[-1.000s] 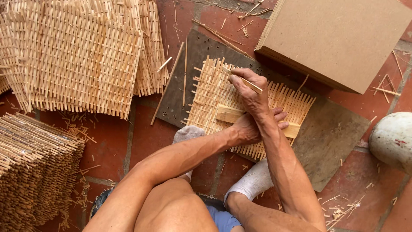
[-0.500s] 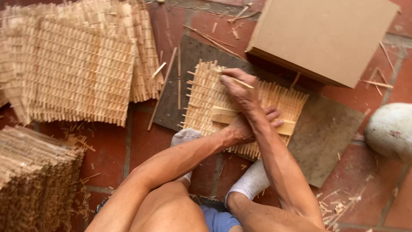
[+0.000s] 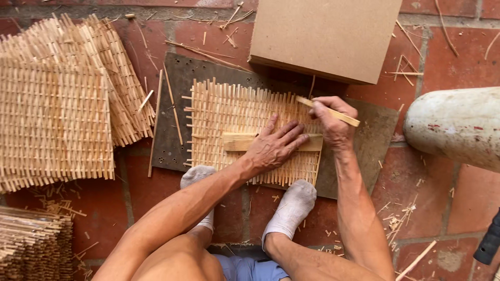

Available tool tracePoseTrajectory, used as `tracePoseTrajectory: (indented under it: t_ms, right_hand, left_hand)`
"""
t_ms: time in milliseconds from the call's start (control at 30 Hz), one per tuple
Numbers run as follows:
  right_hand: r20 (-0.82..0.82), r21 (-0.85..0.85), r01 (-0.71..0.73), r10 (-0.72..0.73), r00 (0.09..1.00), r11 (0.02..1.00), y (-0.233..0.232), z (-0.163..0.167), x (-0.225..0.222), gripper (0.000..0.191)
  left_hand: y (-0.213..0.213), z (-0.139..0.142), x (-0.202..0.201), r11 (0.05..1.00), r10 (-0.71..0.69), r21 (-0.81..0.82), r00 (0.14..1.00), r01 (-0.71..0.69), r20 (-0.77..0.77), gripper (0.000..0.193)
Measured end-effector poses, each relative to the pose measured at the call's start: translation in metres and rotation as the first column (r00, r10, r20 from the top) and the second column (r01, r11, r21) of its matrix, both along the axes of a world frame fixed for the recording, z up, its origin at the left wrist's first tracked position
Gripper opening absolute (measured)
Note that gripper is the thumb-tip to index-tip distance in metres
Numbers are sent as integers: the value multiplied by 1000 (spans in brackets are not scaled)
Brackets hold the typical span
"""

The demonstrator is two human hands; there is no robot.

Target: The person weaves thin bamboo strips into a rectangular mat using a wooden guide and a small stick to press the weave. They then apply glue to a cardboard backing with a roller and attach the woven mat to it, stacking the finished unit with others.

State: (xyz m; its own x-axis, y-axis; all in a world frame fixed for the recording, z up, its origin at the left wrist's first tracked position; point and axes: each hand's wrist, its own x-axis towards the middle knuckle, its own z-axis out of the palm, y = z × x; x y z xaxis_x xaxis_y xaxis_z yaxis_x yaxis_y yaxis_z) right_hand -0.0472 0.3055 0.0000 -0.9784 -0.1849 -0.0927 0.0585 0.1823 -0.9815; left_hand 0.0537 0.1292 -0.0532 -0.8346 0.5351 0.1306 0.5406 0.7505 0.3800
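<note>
Under your left hand (image 3: 273, 148) lies the woven bamboo mat (image 3: 234, 122), pinned flat by spread fingers that also rest on the flat wooden bar (image 3: 240, 141) across it. Your right hand (image 3: 333, 125), just beside the left at the mat's far edge, is closed on a thin bamboo slat (image 3: 328, 110). Both feet (image 3: 289, 208) brace the dark board (image 3: 177, 112) below the mat. Advice: keep the palm pressure even, feed the slat square to the weave, and seat it snug against its neighbour. Finished mats (image 3: 57, 114) sit well off beyond the left hand.
</note>
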Motion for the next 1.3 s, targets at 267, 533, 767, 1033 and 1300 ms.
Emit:
tracePoseTrajectory:
  t_ms: [267,533,767,1033,1300]
  right_hand:
    - [-1,45,47,-47,999,998,7,-8,5,13]
    - [257,596,117,-327,909,794,184,-12,159,42]
    - [471,782,-262,-261,843,565,211,-48,292,58]
    - [-206,620,227,-124,971,751,152,-17,147,29]
    - [191,323,162,-231,954,932,73,2,48,20]
  left_hand:
    - [0,-12,-1,1000,-5,21,999,6,-43,54]
    - [10,10,8,993,-25,116,995,36,-96,39]
    - [-143,64,42,882,404,255,914,-396,19,18]
    - [-236,39,187,706,701,-128,713,-696,-13,49]
    - [-236,35,183,696,711,-100,702,-711,-41,50]
